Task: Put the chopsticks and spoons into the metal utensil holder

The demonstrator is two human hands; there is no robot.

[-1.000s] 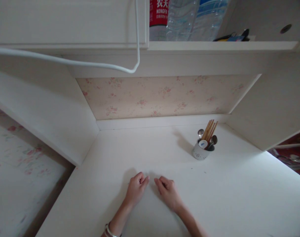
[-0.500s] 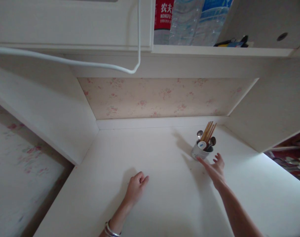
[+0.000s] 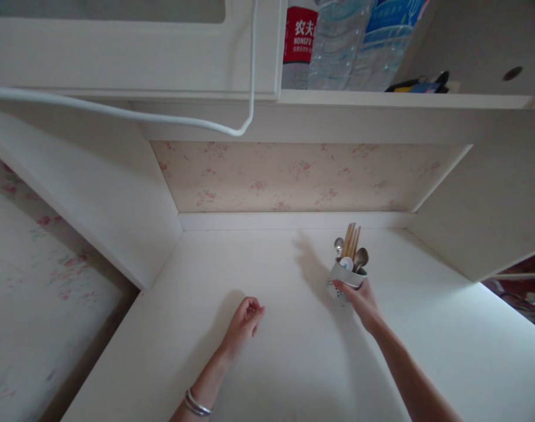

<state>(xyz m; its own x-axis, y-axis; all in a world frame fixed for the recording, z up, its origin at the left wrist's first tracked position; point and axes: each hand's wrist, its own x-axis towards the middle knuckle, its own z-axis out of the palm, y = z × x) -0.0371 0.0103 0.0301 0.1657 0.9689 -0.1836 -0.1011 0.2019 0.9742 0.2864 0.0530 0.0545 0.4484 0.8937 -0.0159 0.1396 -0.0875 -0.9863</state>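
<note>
Because the utensil holder (image 3: 343, 280) stands toward the right rear of the white desk (image 3: 267, 264), it lies directly ahead of the right hand (image 3: 361, 302) and well apart from the left hand (image 3: 245, 316). The right is plainly the nearer of the two. The holder is a small white perforated cup, and it seems to lean a little rather than stand square, though the fingers cover its near side and base. Its long axis runs up and slightly away from the person, carried on by the wooden chopsticks (image 3: 351, 237) that rise from its mouth, with metal spoons (image 3: 361, 257) beside them. The right hand is wrapped around the cup from the near side, thumb on its left wall and fingers round the right, so it grips the holder. The left hand rests on the desk with its fingers loosely curled in, holding nothing, and there are bangles (image 3: 197, 404) on that wrist. Behind the holder runs a floral back panel (image 3: 294, 176). Above it, a shelf (image 3: 382, 98) carries water bottles (image 3: 338, 41), and a white cable (image 3: 118, 111) sags across the upper left.
</note>
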